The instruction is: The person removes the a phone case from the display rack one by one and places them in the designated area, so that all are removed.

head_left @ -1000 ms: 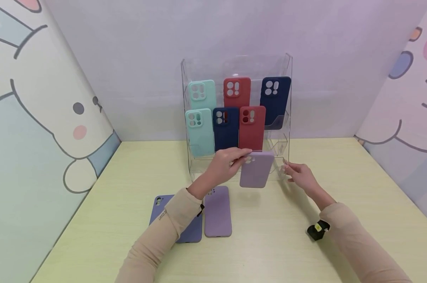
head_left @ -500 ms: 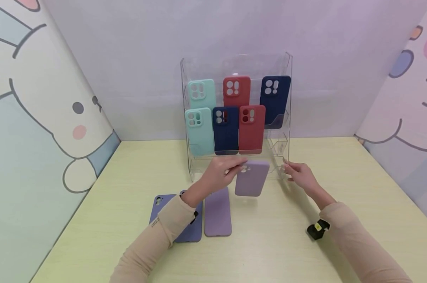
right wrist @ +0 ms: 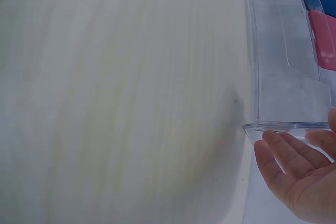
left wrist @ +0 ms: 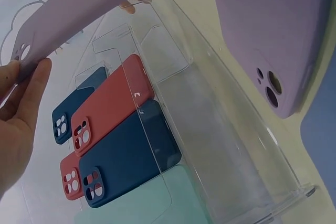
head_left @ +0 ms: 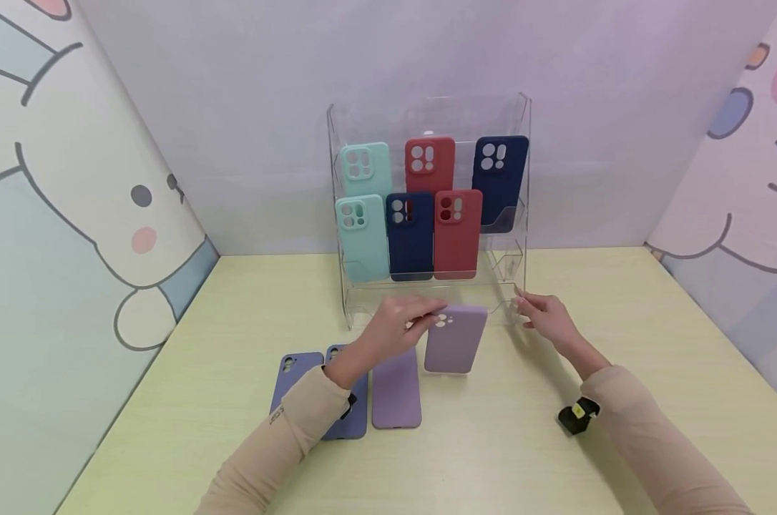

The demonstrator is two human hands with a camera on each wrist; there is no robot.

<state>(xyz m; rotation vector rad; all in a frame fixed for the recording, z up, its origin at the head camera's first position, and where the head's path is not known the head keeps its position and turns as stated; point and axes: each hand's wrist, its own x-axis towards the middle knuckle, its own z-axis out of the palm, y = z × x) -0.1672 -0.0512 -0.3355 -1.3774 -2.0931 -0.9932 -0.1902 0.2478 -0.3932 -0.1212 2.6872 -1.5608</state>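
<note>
My left hand (head_left: pixel 395 325) pinches a lilac phone case (head_left: pixel 456 340) by its top corner, beside the camera holes. This case hangs upright in front of a clear acrylic display rack (head_left: pixel 427 286), close over the table. A second lilac case (head_left: pixel 396 393) lies flat on the table below the hand. My right hand (head_left: pixel 549 318) holds the rack's right side panel at its lower front corner. In the right wrist view, the fingers (right wrist: pixel 286 156) lie along the panel's outer side. The rack's upper tiers hold mint (head_left: pixel 364 239), navy (head_left: pixel 411 239) and red cases (head_left: pixel 458 236).
Two blue-purple cases (head_left: pixel 353 411) lie at the left, partly covered by my left sleeve (head_left: pixel 311 408). A black object with a yellow patch (head_left: pixel 577 416) is beside my right sleeve (head_left: pixel 646 429). Printed panels (head_left: pixel 105 236) stand at both sides of the table.
My left hand has drawn the lilac case down and toward me, away from the rack. My right hand stays at the rack's side.
</note>
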